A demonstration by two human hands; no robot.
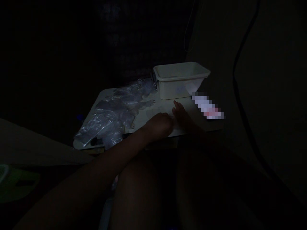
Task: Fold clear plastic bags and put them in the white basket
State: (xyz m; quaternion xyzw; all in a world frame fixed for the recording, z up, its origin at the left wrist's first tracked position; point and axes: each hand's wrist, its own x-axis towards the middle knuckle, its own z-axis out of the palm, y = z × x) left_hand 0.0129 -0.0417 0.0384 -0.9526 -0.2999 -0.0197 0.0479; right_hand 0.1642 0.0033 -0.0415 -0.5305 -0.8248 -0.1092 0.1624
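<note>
Dim light covers a small white table [153, 110]. My left hand [161, 125] is closed near the table's front edge; what it holds, if anything, is hidden. Just right of it, my right hand [181, 115] has its fingers stretched forward over the tabletop, with nothing visible in them. Clear plastic bags or wrapping [107, 116] lie crumpled over the table's left side. Behind my hands stands a white plastic tub [177, 88]. To the right of my right hand rests a lit phone [207, 106], its screen blurred.
A dark cable [235, 76] hangs along the wall on the right. Something green [19, 183] is at the lower left. My knees [136, 188] are below the table's front edge. A dark wall rises behind the table.
</note>
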